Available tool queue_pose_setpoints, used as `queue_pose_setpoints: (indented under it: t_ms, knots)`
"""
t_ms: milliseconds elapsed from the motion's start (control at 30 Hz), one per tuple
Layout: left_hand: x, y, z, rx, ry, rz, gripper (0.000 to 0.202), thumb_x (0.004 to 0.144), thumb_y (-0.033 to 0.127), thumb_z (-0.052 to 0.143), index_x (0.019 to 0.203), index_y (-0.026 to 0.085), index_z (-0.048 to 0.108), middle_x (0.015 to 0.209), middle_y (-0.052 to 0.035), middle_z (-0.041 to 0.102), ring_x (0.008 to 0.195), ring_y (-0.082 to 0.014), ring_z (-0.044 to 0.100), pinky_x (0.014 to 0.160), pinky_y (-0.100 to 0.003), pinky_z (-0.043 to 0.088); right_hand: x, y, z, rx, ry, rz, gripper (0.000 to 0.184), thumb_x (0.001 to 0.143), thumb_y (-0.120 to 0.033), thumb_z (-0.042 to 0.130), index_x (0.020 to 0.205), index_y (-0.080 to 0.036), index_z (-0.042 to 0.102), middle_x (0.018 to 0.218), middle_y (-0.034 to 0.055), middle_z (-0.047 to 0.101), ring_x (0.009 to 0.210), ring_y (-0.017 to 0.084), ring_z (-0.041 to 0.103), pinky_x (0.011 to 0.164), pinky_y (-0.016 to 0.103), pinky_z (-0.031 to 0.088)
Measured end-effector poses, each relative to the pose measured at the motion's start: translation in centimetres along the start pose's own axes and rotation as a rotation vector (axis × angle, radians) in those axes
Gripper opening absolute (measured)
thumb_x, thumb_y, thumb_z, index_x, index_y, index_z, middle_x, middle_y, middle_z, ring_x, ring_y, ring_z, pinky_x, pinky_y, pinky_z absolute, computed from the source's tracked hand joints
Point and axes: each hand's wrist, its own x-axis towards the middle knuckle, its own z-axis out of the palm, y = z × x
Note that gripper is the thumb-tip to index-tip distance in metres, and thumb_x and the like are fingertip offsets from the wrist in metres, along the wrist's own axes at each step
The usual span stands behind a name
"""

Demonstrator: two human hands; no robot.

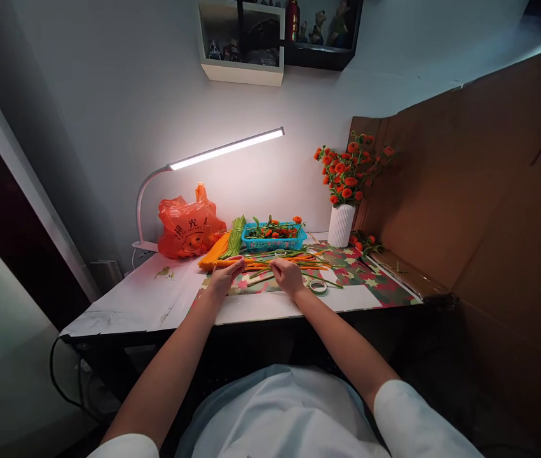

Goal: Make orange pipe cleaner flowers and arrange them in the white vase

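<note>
My left hand [227, 273] is closed, with its thumb and fingers on an orange fuzzy stem that looks like a pipe cleaner [250, 261]. To its right, my right hand [288, 278] is pinched shut above the table; whatever lies between its fingertips is too small to make out. Beyond both hands, loose orange and green pipe cleaners [306, 261] are spread across the patterned mat. Behind my left hand lie an orange bundle [215, 252] and a green bundle [237, 235] of the same stems. A roll of tape [318, 287] rests beside my right hand.
A blue basket [274, 243] holds orange flowers with green stems. Behind it to the right stands a white ribbed vase [341, 226] of orange flowers. A red plastic bag [189, 229] sits beneath a lit lamp [227, 149]. Cardboard [480, 178] walls the right side.
</note>
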Motion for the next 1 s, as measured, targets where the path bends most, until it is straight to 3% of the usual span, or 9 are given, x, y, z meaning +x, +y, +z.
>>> queue_pose_setpoints:
  t_ms: [300, 567, 800, 1000]
  knots:
    - [0.2, 0.0, -0.1, -0.016, -0.010, -0.041, 0.023, 0.058, 0.010, 0.082, 0.077, 0.012, 0.069, 0.074, -0.0031, 0.070, 0.069, -0.0121, 0.068, 0.071, -0.021, 0.058, 0.0, 0.5, 0.0, 0.202, -0.009, 0.119, 0.021, 0.089, -0.026, 0.048, 0.083, -0.022, 0.068, 0.081, 0.0016, 0.071, 0.073, 0.016, 0.064, 0.063, 0.022, 0.041]
    - [-0.9, 0.4, 0.7, 0.044, -0.029, -0.026, 0.032, 0.051, 0.016, 0.087, 0.077, 0.011, 0.069, 0.072, -0.0033, 0.070, 0.072, -0.0141, 0.069, 0.075, -0.023, 0.057, 0.0, 0.2, -0.1, 0.116, -0.039, 0.102, 0.021, 0.089, -0.025, 0.048, 0.083, -0.022, 0.068, 0.081, 0.0022, 0.071, 0.072, 0.016, 0.063, 0.063, 0.022, 0.039]
    - [-0.7, 0.2, 0.5, 0.104, -0.014, 0.052, 0.039, 0.048, 0.023, 0.088, 0.080, 0.011, 0.069, 0.073, -0.0032, 0.070, 0.072, -0.0158, 0.069, 0.083, -0.031, 0.056, 0.0, -0.1, -0.2, 0.006, -0.047, 0.095, 0.020, 0.089, -0.023, 0.049, 0.082, -0.021, 0.068, 0.080, 0.0025, 0.071, 0.072, 0.015, 0.063, 0.062, 0.022, 0.037]
    - [-0.9, 0.2, 0.7, 0.125, -0.014, 0.077, 0.041, 0.046, 0.027, 0.089, 0.078, 0.011, 0.069, 0.072, -0.0032, 0.069, 0.072, -0.0166, 0.068, 0.081, -0.032, 0.056, 0.0, -0.3, -0.2, 0.002, -0.058, 0.044, 0.020, 0.089, -0.021, 0.049, 0.083, -0.022, 0.068, 0.085, 0.0034, 0.072, 0.077, 0.017, 0.065, 0.067, 0.023, 0.040]
